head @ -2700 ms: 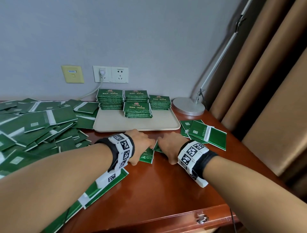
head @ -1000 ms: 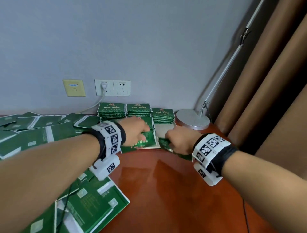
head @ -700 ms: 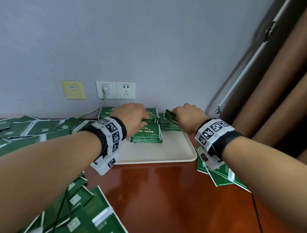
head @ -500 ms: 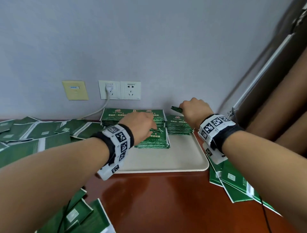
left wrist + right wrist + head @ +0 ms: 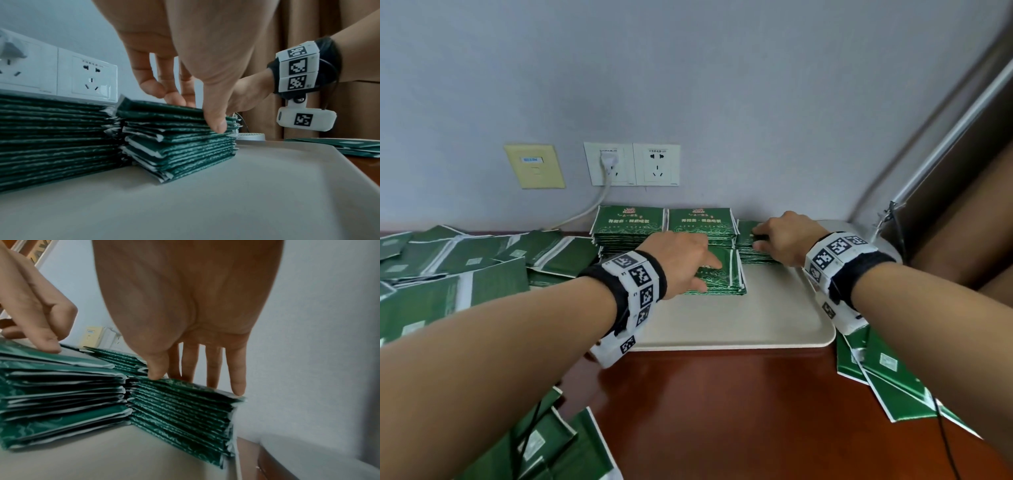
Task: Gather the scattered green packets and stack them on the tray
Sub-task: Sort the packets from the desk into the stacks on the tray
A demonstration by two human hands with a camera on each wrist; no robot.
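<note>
A beige tray (image 5: 774,325) stands against the wall with several stacks of small green packets on it. My left hand (image 5: 710,277) rests on the front middle stack (image 5: 732,274). Its fingers (image 5: 176,99) touch the top packet and the thumb lies against the front edge. My right hand (image 5: 758,241) is on the back right stack (image 5: 744,236). Its straight fingertips (image 5: 238,389) press on the top packet (image 5: 185,386), with the thumb at the near corner. Two more stacks (image 5: 628,224) (image 5: 700,222) stand at the back.
Larger green packets lie scattered left of the tray (image 5: 482,267), at the front left (image 5: 558,445) and right of the tray (image 5: 876,370). Wall sockets (image 5: 631,164) with a plugged cable are behind the stacks. A lamp base (image 5: 890,250) and curtain are at the right.
Both hands moved from the table's front up onto the tray with packets. The right hand came down from above onto the back right stack; the left hand settled on the front stack.
</note>
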